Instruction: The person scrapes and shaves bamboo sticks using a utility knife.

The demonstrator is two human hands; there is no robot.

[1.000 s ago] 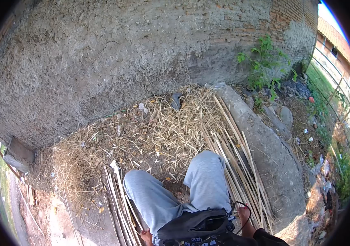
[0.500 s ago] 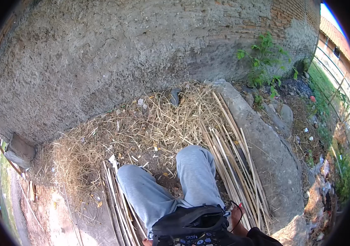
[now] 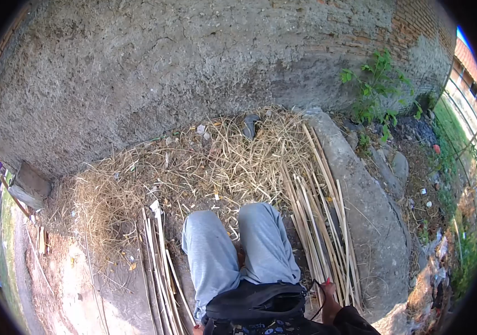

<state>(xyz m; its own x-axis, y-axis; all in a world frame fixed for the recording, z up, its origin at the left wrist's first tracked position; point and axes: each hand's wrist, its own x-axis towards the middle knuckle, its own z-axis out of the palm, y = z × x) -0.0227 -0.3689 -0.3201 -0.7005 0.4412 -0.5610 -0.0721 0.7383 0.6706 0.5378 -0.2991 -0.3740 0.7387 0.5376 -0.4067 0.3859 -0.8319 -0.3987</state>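
left hand [image 3: 198, 330] mostly cut off below, red thing [image 3: 328, 281] at right hand [image 3: 329, 291] (a mere speck) unclear

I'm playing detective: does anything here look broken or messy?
Yes. The wall looks damaged: at the upper right its rough coating is missing and bricks show. Straw-like scraps lie scattered below, with a dark grey thing I can't identify among them.
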